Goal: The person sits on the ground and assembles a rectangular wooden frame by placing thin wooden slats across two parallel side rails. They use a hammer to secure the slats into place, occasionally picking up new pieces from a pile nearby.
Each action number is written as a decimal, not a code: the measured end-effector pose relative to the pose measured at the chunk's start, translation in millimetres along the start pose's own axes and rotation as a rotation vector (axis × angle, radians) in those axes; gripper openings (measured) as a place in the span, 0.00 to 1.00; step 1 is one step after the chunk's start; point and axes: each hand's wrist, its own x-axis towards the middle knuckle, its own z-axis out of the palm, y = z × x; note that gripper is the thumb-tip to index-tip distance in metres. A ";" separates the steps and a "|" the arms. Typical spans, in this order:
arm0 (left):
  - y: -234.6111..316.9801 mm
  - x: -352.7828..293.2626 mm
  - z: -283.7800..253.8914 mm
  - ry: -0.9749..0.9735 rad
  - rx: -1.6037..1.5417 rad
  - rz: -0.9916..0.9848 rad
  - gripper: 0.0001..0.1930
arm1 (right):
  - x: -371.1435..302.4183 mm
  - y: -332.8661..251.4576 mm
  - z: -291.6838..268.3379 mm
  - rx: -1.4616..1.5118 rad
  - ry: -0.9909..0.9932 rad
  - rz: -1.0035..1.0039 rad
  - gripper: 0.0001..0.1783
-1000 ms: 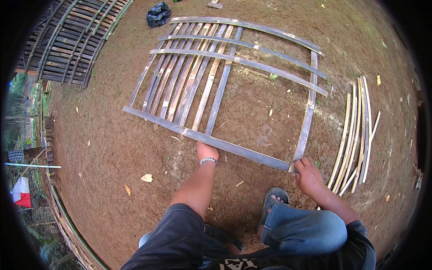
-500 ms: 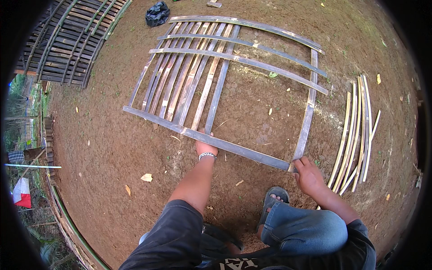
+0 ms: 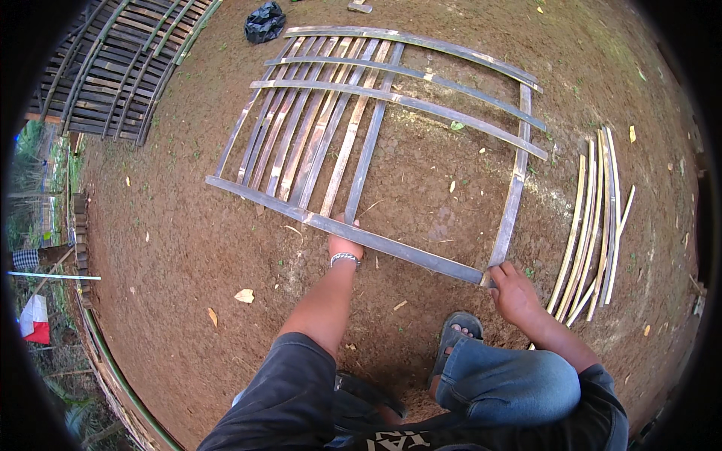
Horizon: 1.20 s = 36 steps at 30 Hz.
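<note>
A flat frame of split bamboo strips lies on the ground before me, its near rail (image 3: 421,255) running slantwise from far left to near right. Several slats (image 3: 307,143) fill its left half under three long crosspieces; one end slat (image 3: 517,188) stands alone at the right. My left hand (image 3: 346,244) is closed around the near rail where the last slat of the left group meets it, its fingers partly hidden beneath. At the near right corner, my right hand (image 3: 517,295) pinches the joint of rail and end slat.
Loose bamboo strips (image 3: 575,233) lie in a bundle at the right. A finished-looking bamboo panel (image 3: 113,68) is at the upper left, beside a black plastic bag (image 3: 265,22). My sandalled foot (image 3: 460,328) is near the frame's corner. A bamboo pole (image 3: 124,383) edges the left side.
</note>
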 end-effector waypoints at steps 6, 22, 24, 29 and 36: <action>-13.7 0.8 3.9 0.159 0.142 0.148 0.32 | 6.1 1.8 9.4 0.005 -0.027 0.013 0.22; -49.4 -117.1 -33.2 0.087 0.005 0.059 0.32 | -9.7 38.6 57.6 0.114 0.242 0.127 0.21; -66.4 -123.8 -30.4 0.081 0.158 0.224 0.29 | -29.2 67.3 62.1 0.124 0.371 0.370 0.21; -6.8 -137.2 -51.9 -0.175 0.143 0.204 0.24 | -101.9 159.3 107.3 0.115 0.633 0.958 0.24; 15.9 -118.6 -53.7 -0.271 0.195 0.575 0.24 | -115.5 166.3 112.6 0.376 0.353 1.106 0.23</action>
